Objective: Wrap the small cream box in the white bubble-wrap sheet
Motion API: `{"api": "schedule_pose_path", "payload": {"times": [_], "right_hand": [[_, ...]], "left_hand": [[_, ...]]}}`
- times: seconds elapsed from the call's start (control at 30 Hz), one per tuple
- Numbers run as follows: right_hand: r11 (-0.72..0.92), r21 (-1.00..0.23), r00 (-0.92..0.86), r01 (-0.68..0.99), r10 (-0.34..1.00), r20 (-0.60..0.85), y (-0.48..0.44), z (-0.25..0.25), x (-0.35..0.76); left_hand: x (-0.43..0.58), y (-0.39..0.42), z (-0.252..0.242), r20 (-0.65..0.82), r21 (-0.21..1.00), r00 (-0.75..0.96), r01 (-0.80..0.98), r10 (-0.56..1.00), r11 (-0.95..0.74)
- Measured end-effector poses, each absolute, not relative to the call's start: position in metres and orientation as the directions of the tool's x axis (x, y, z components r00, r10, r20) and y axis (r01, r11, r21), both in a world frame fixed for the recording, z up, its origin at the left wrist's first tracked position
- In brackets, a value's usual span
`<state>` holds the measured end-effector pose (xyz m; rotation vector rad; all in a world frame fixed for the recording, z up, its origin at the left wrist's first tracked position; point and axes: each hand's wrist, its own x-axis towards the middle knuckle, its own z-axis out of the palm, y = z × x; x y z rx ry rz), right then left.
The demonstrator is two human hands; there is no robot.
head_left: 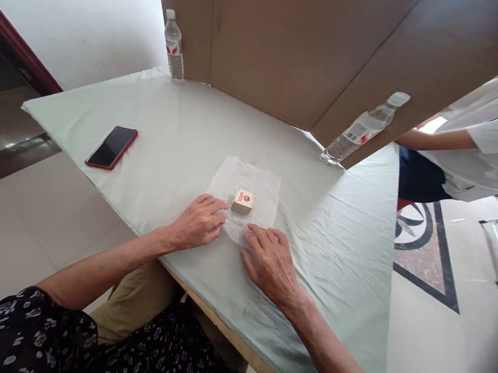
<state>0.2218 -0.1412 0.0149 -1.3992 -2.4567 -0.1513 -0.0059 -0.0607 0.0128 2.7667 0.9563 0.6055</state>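
Note:
A small cream box with red print (243, 201) rests on a sheet of bubble wrap (266, 183) spread over the tablecloth. To the left of the box is my left hand (199, 221), its fingers stretched toward it over the wrap's left edge. My right hand (271, 262) lies at the wrap's near right edge with the fingers apart. Both hands are empty, and a gap separates each from the box.
A phone in a red case (112, 147) lies at the left. Two water bottles, one upright (174, 48) and one leaning (364, 129), stand against a brown cardboard panel (263, 45). Another person (482, 140) sits beyond the table's right edge.

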Motion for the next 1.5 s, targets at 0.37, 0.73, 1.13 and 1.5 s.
{"api": "schedule_pose_path", "payload": {"times": [0.37, 0.73, 1.13, 1.5], "right_hand": [[0.335, -0.551, -0.135, 0.765, 0.918, 0.372, -0.078, 0.026, 0.243], [0.088, -0.950, -0.004, 0.299, 0.996, 0.091, -0.043, 0.009, 0.245], [0.137, -0.935, 0.054, 0.327, 0.985, 0.163, -0.045, 0.005, 0.234], [0.109, -0.899, 0.026, 0.425, 0.991, 0.132, -0.042, 0.004, 0.239]], "left_hand": [[0.008, -0.030, 0.030, 0.229, 0.527, 0.619, 0.570, 0.751, -0.631], [0.038, -0.009, 0.029, 0.050, 0.899, 0.372, 0.387, 0.927, -0.204], [0.040, -0.010, 0.022, 0.146, 0.932, 0.357, 0.263, 0.923, -0.249], [0.040, -0.007, 0.019, 0.124, 0.941, 0.372, 0.250, 0.920, -0.228]]}}
